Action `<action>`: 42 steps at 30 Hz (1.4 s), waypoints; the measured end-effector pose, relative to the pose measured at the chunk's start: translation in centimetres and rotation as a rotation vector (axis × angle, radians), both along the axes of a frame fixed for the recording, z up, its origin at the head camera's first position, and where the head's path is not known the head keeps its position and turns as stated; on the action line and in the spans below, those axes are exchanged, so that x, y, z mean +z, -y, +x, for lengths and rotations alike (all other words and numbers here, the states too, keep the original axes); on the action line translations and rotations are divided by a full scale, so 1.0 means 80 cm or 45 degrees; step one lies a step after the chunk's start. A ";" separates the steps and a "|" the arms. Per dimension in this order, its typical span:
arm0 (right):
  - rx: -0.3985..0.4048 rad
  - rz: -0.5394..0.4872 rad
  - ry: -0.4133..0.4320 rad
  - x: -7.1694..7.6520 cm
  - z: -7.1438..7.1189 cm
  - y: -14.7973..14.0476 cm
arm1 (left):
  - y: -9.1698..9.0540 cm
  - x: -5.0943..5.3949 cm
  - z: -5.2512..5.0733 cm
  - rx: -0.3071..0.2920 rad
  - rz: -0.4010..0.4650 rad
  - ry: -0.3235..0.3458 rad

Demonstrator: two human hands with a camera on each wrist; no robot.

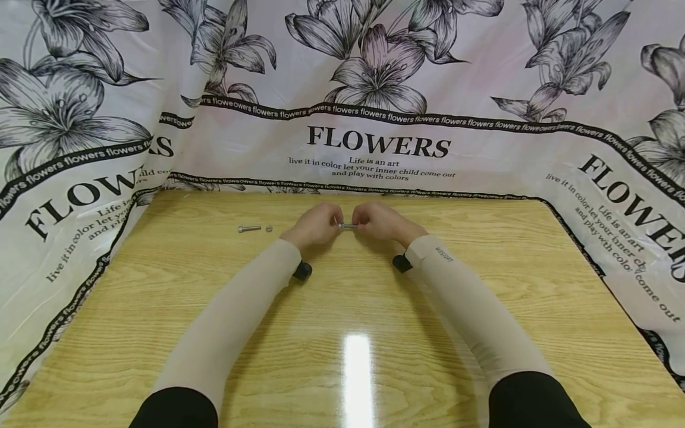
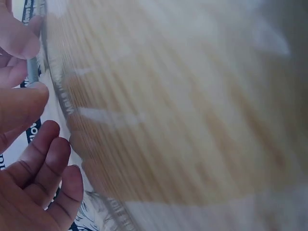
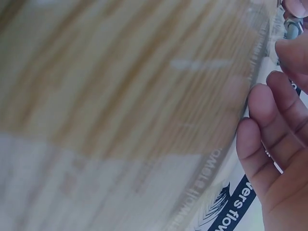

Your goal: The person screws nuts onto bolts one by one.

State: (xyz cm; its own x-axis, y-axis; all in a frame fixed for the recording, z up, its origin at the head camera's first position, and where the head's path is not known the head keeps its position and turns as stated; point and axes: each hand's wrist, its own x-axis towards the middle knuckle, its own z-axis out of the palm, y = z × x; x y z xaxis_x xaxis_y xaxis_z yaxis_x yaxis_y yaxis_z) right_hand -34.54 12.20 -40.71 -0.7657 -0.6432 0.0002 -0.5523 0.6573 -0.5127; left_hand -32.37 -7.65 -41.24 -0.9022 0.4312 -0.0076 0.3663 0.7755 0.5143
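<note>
A metal bolt (image 1: pixel 348 226) is held level between both hands, just above the table's far part. The left hand (image 1: pixel 317 226) pinches its left end, where a small hexagonal part (image 3: pixel 292 25) shows in the right wrist view; whether that is a head or a nut I cannot tell. At the other end the right hand (image 1: pixel 384 222) grips the bolt with thumb and fingers. Threaded shank (image 2: pixel 32 71) shows between the fingertips in the left wrist view. The remaining fingers of the left hand (image 2: pixel 36 178) and right hand (image 3: pixel 279 139) are loosely bent, away from the bolt.
A second bolt (image 1: pixel 250 228) lies on the wooden table (image 1: pixel 299 333) left of the hands, with a nut (image 1: pixel 269 228) just right of it. A flower-printed cloth (image 1: pixel 374 148) hangs behind the table and along both sides.
</note>
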 end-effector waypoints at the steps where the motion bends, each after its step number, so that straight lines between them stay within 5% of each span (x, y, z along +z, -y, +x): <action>1: 0.004 0.009 -0.004 0.000 0.000 0.001 | 0.000 0.000 0.000 0.001 -0.009 -0.003; 42: -0.053 0.062 0.045 0.000 0.006 0.000 | 0.003 0.009 0.008 -0.043 -0.082 0.003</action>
